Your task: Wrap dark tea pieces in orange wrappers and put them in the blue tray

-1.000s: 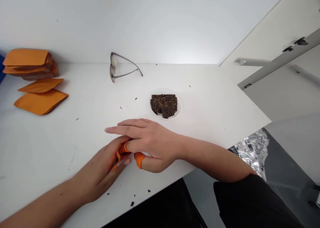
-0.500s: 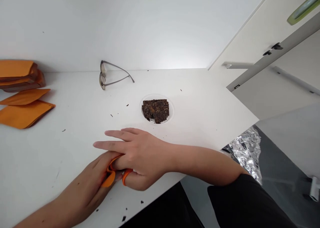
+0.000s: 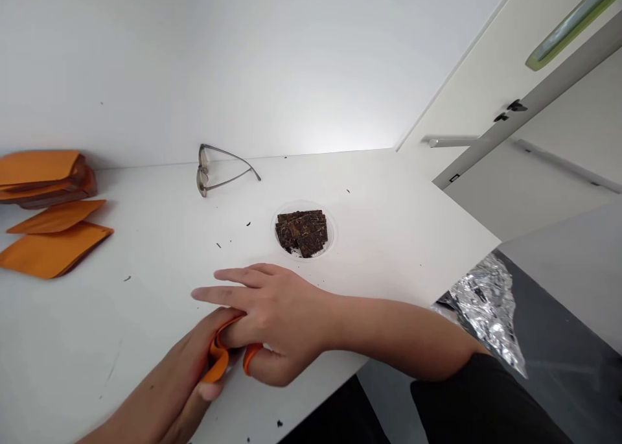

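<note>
Near the table's front edge my two hands meet around a small orange paper packet. My left hand grips it from below, its thumb showing at the packet's lower end. The index finger and thumb of my right hand are tucked into the orange paper, while its other fingers stretch out to the left over my left hand. The packet's inside is hidden. Beyond my hands, dark brown pressed pieces lie stacked in a clear round dish.
Folded glasses rest by the wall. At the left lie a stack of orange packets and two flat orange packets. Dark crumbs dot the white table. Crumpled silver foil is beyond the right edge.
The whole view has shifted, so the table items appear lower. My left thumb has moved down along the orange packet and its tip now shows. My right hand keeps nearly the same pose.
</note>
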Available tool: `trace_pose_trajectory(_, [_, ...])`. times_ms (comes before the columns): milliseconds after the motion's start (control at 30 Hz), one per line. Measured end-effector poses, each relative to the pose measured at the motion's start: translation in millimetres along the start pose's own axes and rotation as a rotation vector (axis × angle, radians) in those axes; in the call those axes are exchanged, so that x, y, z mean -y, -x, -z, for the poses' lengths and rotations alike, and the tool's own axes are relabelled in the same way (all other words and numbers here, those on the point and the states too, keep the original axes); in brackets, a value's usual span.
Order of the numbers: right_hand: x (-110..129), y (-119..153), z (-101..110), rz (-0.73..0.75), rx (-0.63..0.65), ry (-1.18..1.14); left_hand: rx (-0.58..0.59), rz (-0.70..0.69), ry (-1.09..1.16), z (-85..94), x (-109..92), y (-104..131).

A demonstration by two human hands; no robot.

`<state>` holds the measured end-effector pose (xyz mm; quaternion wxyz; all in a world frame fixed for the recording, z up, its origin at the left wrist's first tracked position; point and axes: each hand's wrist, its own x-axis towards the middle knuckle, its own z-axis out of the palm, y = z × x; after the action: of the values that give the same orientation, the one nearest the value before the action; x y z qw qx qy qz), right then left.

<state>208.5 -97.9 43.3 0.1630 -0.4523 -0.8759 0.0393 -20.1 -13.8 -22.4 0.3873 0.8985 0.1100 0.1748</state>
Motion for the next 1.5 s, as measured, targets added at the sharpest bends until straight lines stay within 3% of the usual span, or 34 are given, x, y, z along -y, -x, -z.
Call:
trace_pose_trajectory(67, [-2,0,-2,0.017,-0.012,0.002,-0.036,-0.003,-0.002,-1.0,-1,0])
trace_pose_trajectory(233, [-8,-1,-6,0.062,-0.053,0.022,-0.187,0.148,0.037,-9.7,-11,-1])
trace_pose_trajectory(367, [-12,0,-10,0.095,-0.122,0.023,-0.214,0.213,0.055,-12.1,-15,-2])
trace_pose_trajectory(533, [-18,0,-15,0.110,-0.350,-0.031,-0.230,0.281,0.125,-10.8,-18,-3])
trace_pose_trajectory(633, [-21,1,-16,0.114,-0.406,-0.101,-0.201,0.283,0.143,-8.9,-20,-4])
trace_pose_trajectory(833, [-17,2,-18,0.113,-0.388,-0.271,-0.071,0.176,0.186,-4.7,-22,-9])
trace_pose_trajectory(1100, [-11,1,-18,0.127,-0.307,-0.449,0.012,0.005,0.235,1.4,-21,-16])
trace_pose_trajectory(1200, [-10,1,-16,0.142,-0.276,-0.476,0.024,-0.034,0.240,1.8,-25,-20])
trace_pose_trajectory(1333, [-11,1,-16,0.157,-0.250,-0.511,0.013,0.026,0.265,0.3,-28,-22])
trace_pose_trajectory(1500, [-13,3,-18,0.184,-0.253,-0.528,-0.067,-0.004,0.272,0.4,-30,-22])
